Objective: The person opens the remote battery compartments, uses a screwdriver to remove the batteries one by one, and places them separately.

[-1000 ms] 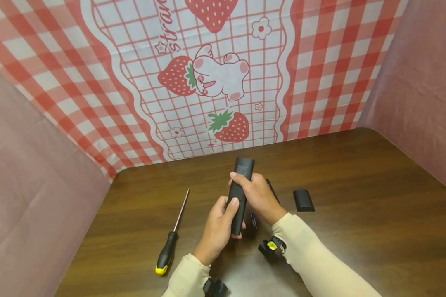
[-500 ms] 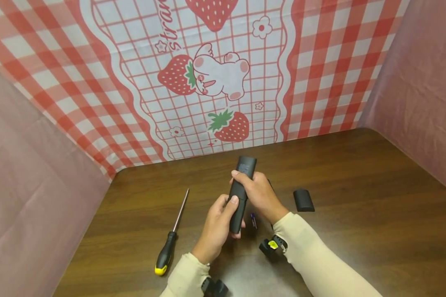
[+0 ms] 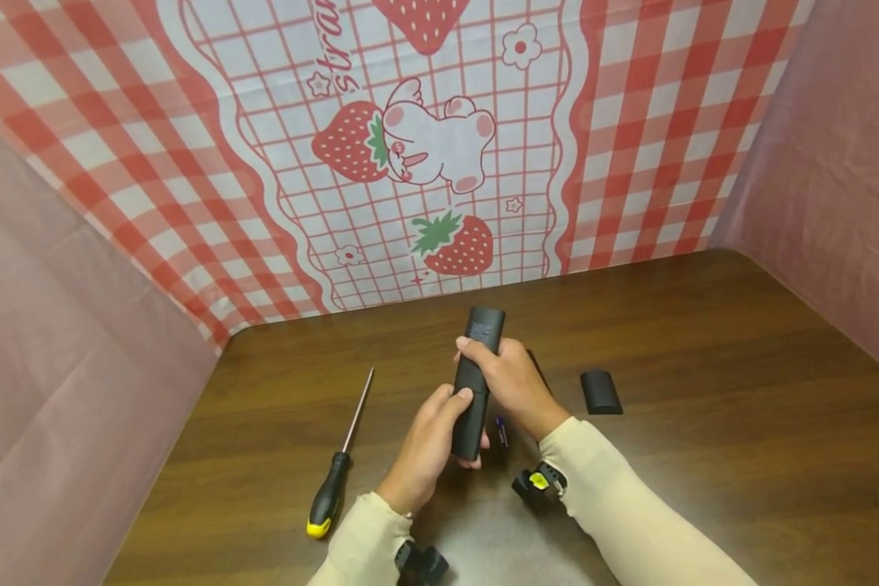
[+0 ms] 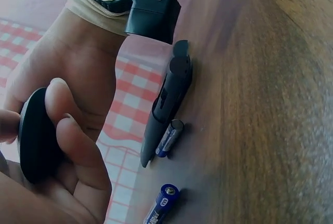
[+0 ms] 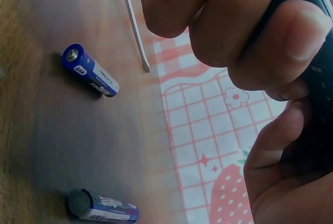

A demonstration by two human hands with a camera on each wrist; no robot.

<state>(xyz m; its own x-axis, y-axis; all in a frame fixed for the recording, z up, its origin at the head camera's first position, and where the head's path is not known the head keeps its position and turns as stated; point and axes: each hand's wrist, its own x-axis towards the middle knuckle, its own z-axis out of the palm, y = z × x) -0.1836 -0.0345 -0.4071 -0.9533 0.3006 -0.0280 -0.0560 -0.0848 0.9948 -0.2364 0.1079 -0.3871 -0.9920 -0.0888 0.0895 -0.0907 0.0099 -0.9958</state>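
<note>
A black remote control (image 3: 472, 376) is held above the table with its back, marked with small print, facing up. My left hand (image 3: 426, 435) grips its near end, thumb on top and fingers curled beneath. Farther up, my right hand (image 3: 516, 384) grips its side, thumb lying across the back. In the left wrist view the remote's end (image 4: 37, 136) shows between the fingers. Two blue AAA batteries lie below on the table: one battery (image 5: 91, 70) nearer, another battery (image 5: 106, 207) beside a long black object (image 4: 169, 86) with an open recess, mostly hidden by my right hand in the head view.
A screwdriver (image 3: 329, 492) with a black and yellow handle lies on the left of the wooden table (image 3: 703, 456). To the right rests a small curved black cover (image 3: 601, 392). A strawberry-patterned cloth (image 3: 439, 163) hangs along the back, with pink cloth at both sides.
The remote's far end has shifted slightly right since a second ago. Both hands keep their grip, and the left thumb has moved a little right along the back. The view has tilted slightly.
</note>
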